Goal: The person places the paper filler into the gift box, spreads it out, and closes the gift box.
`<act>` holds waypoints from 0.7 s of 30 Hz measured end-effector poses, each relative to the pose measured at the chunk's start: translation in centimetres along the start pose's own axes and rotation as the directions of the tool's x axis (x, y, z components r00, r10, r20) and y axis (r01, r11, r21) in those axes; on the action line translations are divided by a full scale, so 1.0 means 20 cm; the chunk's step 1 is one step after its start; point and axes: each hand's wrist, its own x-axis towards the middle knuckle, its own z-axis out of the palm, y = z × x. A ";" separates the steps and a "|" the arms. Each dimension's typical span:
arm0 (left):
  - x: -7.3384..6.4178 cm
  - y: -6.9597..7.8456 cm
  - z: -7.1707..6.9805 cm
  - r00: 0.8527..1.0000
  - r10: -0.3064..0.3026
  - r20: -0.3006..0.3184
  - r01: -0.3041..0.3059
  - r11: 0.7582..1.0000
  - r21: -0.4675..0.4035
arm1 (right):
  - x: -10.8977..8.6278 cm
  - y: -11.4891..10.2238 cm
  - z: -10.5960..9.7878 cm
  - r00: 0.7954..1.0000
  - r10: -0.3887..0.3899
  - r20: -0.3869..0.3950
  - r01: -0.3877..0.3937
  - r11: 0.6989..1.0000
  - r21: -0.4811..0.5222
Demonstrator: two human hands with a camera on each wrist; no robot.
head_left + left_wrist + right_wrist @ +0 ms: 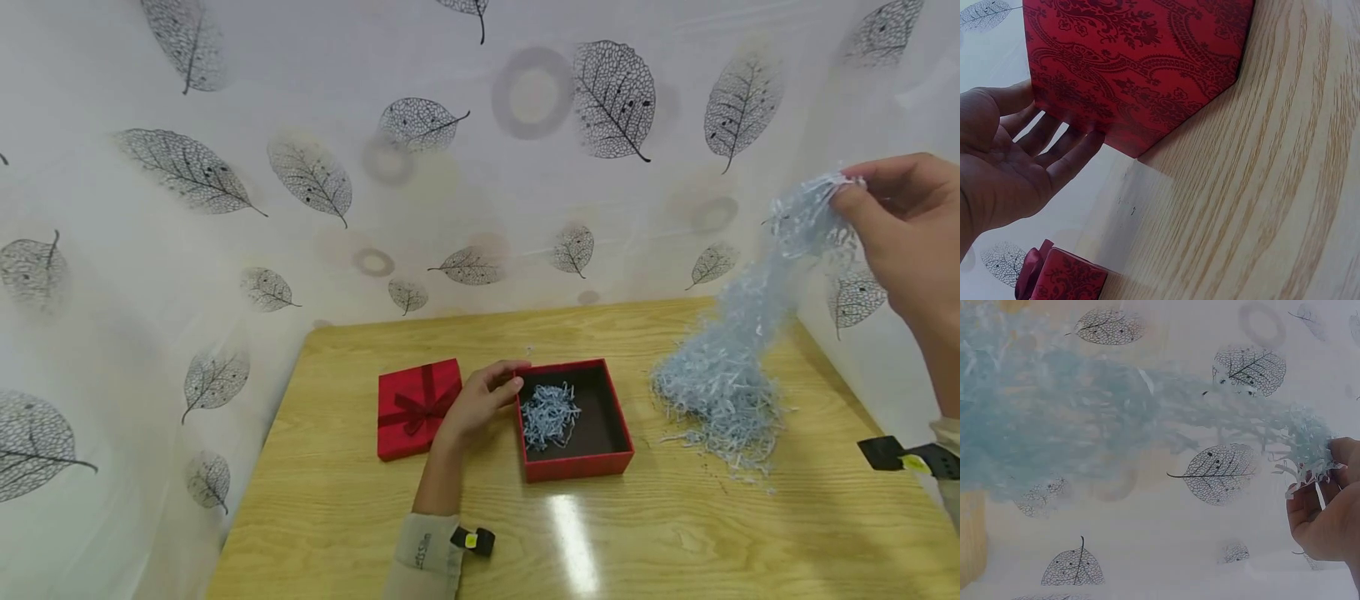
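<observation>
My right hand pinches a clump of pale blue shredded paper high at the right. From it a long trail of shreds hangs down into the pile on the table. In the right wrist view the thumb and fingers grip the end of the strands. An open red gift box with a dark inside stands mid-table, with some blue shreds in its left part. My left hand holds the box at its far left corner, thumb at the rim and fingers against the patterned outer wall.
The red lid with a dark red ribbon bow lies left of the box, next to my left hand. Loose bits of paper are scattered around the pile. A leaf-printed white sheet hangs behind the wooden table.
</observation>
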 end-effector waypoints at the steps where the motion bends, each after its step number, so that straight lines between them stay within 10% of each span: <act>1: 0.00 0.00 0.00 1.000 -0.003 -0.003 0.003 1.000 0.001 | 0.00 -0.02 0.01 1.000 -0.014 -0.007 0.014 1.000 0.004; 21: 0.00 0.00 -0.01 1.000 -0.016 -0.016 0.016 1.000 -0.001 | -0.02 -0.40 0.16 0.990 -0.138 0.025 0.119 0.921 0.371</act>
